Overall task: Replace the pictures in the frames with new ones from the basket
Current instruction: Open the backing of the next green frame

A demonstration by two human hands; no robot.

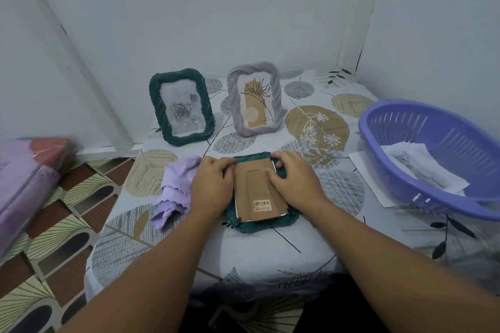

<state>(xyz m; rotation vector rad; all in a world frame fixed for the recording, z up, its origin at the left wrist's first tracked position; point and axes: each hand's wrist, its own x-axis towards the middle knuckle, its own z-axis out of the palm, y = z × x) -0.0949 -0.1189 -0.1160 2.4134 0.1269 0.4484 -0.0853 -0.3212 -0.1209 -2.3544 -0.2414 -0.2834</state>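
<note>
A dark green frame (259, 220) lay face down on the table (270, 259), its brown cardboard back (258, 192) turned up with the stand flap and a barcode sticker showing. The left hand (212, 184) rested on the frame's left edge, fingers curled over the top left corner of the backing; whether they pinched a tab there I could not tell. The right hand (290, 181) sat on the opposite side, its fingers bent and pressing down on the upper right of the cardboard and the rim.

Just left of the left hand was a crumpled lilac cloth (173, 189). Beyond both hands two frames stood upright, another green one (181, 108) holding a rose picture and a grey one (255, 100) with a line-drawn plant. Well off to the right of the right hand sat the purple basket (433, 143), with a sheet of paper (422, 165) inside it, and another white sheet (365, 170) lay partly under it.

By my reckoning the job was at an early stage: the back was still seated in this one frame, so either it was being opened or closed up, and the two standing frames looked untouched, with pictures left in the basket
</note>
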